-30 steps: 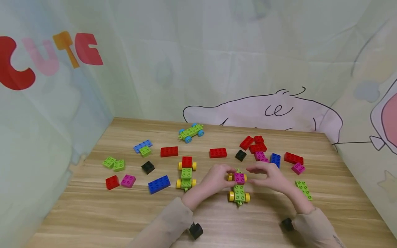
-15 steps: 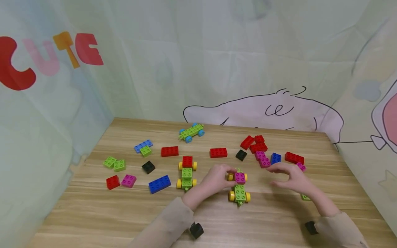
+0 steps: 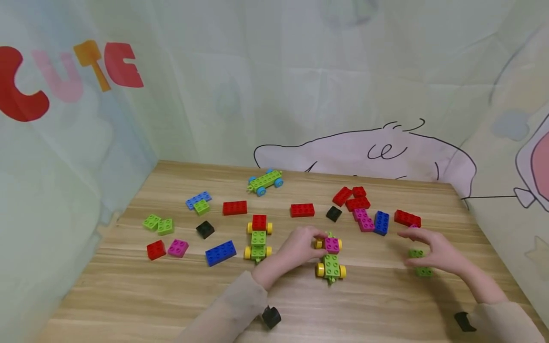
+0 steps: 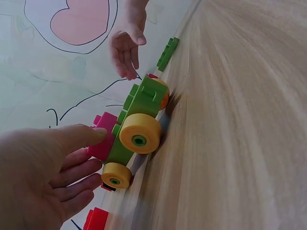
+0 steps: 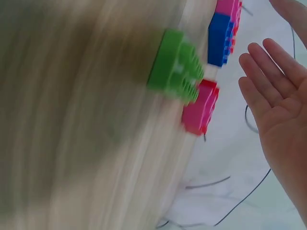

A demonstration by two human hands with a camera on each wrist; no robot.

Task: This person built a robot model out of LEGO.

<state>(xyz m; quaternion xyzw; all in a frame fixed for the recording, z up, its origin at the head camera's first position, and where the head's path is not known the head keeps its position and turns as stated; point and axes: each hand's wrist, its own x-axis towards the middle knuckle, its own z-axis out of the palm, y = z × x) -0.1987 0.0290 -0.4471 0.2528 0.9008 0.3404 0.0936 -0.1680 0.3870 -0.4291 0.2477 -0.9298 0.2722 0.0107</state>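
My left hand [image 3: 302, 247] holds a magenta building block [image 3: 332, 245] on a lime-green car base with yellow wheels [image 3: 331, 267]. In the left wrist view, the thumb presses one side of that magenta block [image 4: 104, 136] and the other fingers reach behind it. My right hand [image 3: 439, 252], empty with fingers spread, hovers over a lime-green block [image 3: 423, 271] at the right of the table, partly covering it. In the right wrist view the green block [image 5: 175, 67] lies apart from the open palm [image 5: 283, 105].
A second yellow-wheeled car [image 3: 258, 238] carries red and green blocks left of my left hand. Farther back stands a blue-wheeled green base [image 3: 265, 181]. Loose blocks lie around, including a blue one [image 3: 381, 223], a long magenta one [image 3: 363, 219] and a red one [image 3: 302, 210].
My right hand has moved away from the car, rightward across the table, to above the green block. My left hand has stayed at the magenta block.
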